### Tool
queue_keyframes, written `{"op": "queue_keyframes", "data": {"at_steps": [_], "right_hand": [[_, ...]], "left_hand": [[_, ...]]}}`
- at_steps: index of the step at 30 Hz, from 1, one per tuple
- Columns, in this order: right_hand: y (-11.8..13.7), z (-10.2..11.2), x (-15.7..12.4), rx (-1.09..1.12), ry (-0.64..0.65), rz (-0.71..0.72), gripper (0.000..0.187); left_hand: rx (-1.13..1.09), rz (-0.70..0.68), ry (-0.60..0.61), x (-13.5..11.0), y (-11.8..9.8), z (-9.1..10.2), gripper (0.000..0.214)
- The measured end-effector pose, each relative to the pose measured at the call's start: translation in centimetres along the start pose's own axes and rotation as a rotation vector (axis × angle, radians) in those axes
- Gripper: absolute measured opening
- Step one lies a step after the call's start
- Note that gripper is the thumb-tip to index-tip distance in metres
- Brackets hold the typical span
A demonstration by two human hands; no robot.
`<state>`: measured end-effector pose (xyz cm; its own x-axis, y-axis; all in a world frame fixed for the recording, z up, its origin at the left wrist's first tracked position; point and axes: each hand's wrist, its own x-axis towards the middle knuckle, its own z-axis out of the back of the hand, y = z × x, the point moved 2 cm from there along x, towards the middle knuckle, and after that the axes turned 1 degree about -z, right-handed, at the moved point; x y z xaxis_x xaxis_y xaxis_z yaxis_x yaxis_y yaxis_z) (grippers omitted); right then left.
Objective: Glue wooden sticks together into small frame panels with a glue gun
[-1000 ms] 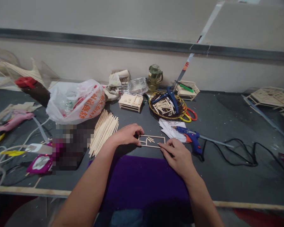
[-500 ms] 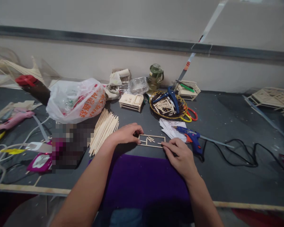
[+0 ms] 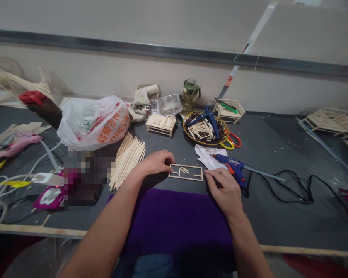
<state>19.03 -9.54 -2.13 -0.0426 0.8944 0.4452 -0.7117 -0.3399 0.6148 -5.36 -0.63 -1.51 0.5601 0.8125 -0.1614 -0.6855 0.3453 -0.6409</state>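
Observation:
A small rectangular frame of thin wooden sticks [image 3: 191, 178] lies flat on the dark table, with short crosspieces inside it. Several short loose stick pieces [image 3: 184, 170] rest within its outline. My left hand [image 3: 158, 162] grips the frame's left end, thumb and fingers closed about the corner. Just off the right end is my right hand [image 3: 224, 190], its thumb and index finger slightly apart and nothing visible between them. Left of my left hand lies a bundle of long wooden sticks [image 3: 129, 160]. A blue glue gun [image 3: 233, 166] rests beyond my right hand on white paper [image 3: 201, 154].
Behind stand a basket of stick pieces [image 3: 201, 129], scissors [image 3: 234, 141], a small stick model [image 3: 161, 124] and a green-lidded jug [image 3: 190, 94]. At left are a plastic bag [image 3: 94, 123], a red-lidded bottle [image 3: 42, 106] and a pink glue gun [image 3: 23, 143]. A black cord [image 3: 295, 195] trails right.
My right hand has drawn back slightly to the right, off the frame's right end. My left hand stays at the left end.

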Motion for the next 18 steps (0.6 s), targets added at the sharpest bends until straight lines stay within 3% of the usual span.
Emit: {"op": "queue_keyframes", "data": {"at_steps": [18], "right_hand": [[-0.22,0.27,0.1,-0.024,-0.015,-0.077,0.017]], "left_hand": [[0.009,-0.021,0.0,0.02,0.1,-0.03,0.024]]}}
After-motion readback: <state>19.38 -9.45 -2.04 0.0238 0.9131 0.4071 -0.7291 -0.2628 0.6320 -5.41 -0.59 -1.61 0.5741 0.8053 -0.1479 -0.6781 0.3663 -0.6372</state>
